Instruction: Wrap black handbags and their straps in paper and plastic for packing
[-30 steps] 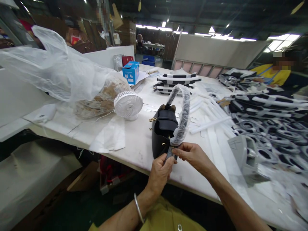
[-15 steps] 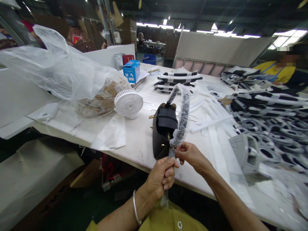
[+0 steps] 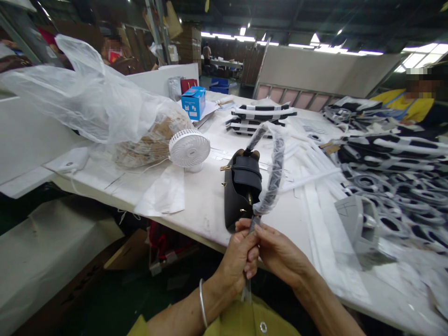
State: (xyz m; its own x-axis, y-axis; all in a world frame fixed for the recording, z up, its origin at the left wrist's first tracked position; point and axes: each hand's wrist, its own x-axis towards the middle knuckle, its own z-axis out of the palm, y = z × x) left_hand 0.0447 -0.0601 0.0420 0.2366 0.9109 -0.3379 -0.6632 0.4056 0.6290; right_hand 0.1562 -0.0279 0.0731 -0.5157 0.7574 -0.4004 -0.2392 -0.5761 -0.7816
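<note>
A black handbag point(image 3: 234, 200) stands on the white table near its front edge, with gold-coloured fittings on its side. Its handle point(image 3: 277, 163), wrapped in clear plastic film, arches up and over to the right. Below the handle's near end runs a plastic-covered strap point(image 3: 255, 222). My left hand point(image 3: 241, 254) is closed around this strap, and a loose end of clear plastic hangs beneath the fist. My right hand point(image 3: 280, 247) is closed on the strap just above, its fingers against my left hand. The fingertips partly hide the strap.
A white fan point(image 3: 189, 148) and a large plastic bag point(image 3: 105, 102) stand to the left, with a blue box point(image 3: 193, 102) behind. White-wrapped black straps point(image 3: 388, 186) are heaped on the right beside a tape dispenser point(image 3: 355, 224). A person in yellow point(image 3: 402, 103) sits at the far right.
My right hand has moved down and left, from the handle's lower end to the strap against my left hand. My left hand keeps its grip. The view has shifted slightly.
</note>
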